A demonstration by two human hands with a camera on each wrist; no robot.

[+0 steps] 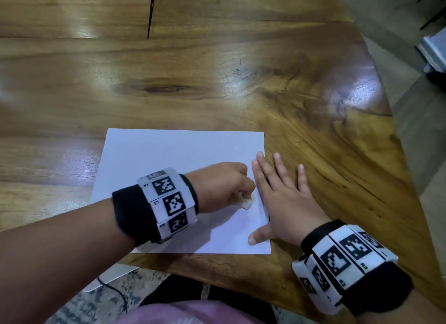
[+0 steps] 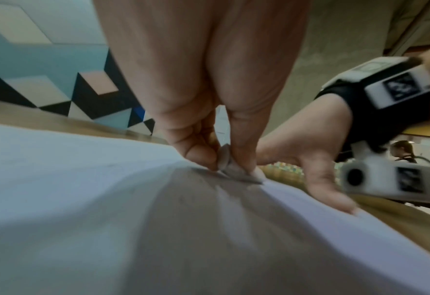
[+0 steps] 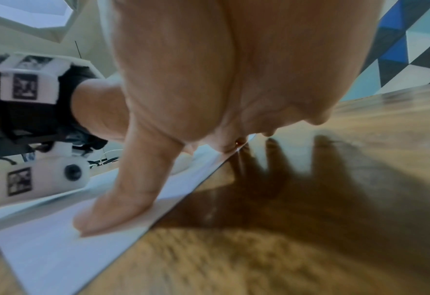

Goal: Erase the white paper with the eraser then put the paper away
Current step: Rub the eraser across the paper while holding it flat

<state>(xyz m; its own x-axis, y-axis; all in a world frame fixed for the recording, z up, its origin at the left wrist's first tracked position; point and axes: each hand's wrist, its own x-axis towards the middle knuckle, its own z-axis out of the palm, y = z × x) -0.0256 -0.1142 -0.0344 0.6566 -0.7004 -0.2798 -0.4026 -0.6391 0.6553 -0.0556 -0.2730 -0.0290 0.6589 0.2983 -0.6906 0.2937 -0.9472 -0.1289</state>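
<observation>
A white sheet of paper (image 1: 183, 152) lies flat near the front edge of the wooden table (image 1: 217, 82). My left hand (image 1: 224, 186) pinches a small white eraser (image 1: 79, 201) and presses it onto the right part of the sheet. In the left wrist view the eraser (image 2: 227, 165) sits between thumb and fingers, touching the paper (image 2: 57, 179). My right hand (image 1: 282, 191) lies flat with spread fingers across the paper's right edge, thumb on the sheet. The right wrist view shows that thumb (image 3: 112, 209) pressing on the paper (image 3: 57, 259).
The table's front edge (image 1: 217, 270) runs just below the sheet; its right edge slants away towards the floor. A dark-edged wooden panel (image 1: 72, 14) lies at the back left. A thin cable (image 1: 115, 292) runs on the floor below.
</observation>
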